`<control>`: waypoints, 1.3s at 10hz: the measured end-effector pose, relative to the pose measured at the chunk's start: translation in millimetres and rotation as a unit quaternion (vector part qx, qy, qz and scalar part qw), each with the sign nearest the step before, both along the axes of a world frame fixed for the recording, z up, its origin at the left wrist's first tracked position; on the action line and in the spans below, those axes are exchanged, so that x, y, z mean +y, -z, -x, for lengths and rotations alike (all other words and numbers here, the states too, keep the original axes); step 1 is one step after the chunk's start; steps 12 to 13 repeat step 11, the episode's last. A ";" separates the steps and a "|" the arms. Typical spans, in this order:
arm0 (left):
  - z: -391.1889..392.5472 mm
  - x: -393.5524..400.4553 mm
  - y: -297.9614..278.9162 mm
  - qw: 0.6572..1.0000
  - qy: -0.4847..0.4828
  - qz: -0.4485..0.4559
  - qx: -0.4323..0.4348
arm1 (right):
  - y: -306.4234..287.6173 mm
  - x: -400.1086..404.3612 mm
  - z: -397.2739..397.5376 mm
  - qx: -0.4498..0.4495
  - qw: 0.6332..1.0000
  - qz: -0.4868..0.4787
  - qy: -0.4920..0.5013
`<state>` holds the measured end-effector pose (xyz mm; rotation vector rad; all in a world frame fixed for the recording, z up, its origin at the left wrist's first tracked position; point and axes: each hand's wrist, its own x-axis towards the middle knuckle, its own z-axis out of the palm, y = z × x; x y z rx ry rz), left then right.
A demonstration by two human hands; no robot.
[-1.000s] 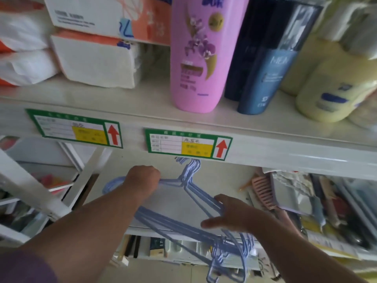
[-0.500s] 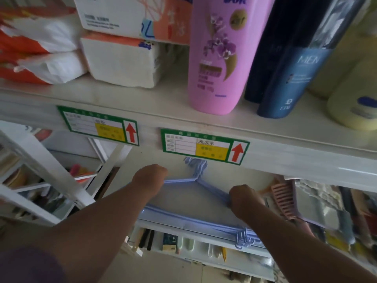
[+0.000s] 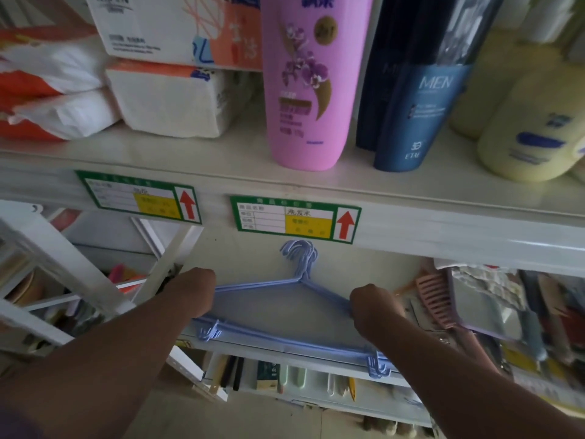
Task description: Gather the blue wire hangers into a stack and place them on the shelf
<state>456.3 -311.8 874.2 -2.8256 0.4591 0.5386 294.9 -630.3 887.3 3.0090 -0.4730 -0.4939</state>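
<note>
The blue wire hangers [image 3: 285, 315] lie flat as a stack on the pale shelf [image 3: 272, 264], their hooks [image 3: 300, 251] bunched together and pointing toward the back, just under the front lip of the shelf above. Their long bottom bars run along the front edge of the shelf, slanting down to the right, with small clip loops showing at both lower corners.

The left hand [image 3: 196, 289] is closed into a fist over the stack's left shoulder — its fingers are curled under and out of sight, so how they wrap the wires cannot be told exactly, but the wires run straight into the fist. The right hand [image 3: 370, 308] is closed the same way on the right shoulder, knuckles up, with the blue wires entering it at the thumb side. Both forearms reach in from the bottom of the view.

Just right of the right hand lies a pink comb [image 3: 433, 299] beside a grey-lilac flat item and blurred clutter. To the left stands a white slanted rack frame [image 3: 63, 255].

On the upper shelf's front edge sit 2 green price labels [image 3: 294, 218] with yellow fields and red arrows. Above them stand a pink bottle [image 3: 313, 83], a dark blue bottle marked MEN [image 3: 421, 106], a pale yellow bottle [image 3: 531, 131] and, to the left, white tissue packs [image 3: 171, 96].
</note>
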 end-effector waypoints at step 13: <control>45.8 39.0 -13.6 0.854 -0.321 0.388 0.132 | -8.9 -14.5 42.4 -0.126 0.979 -0.122 0.106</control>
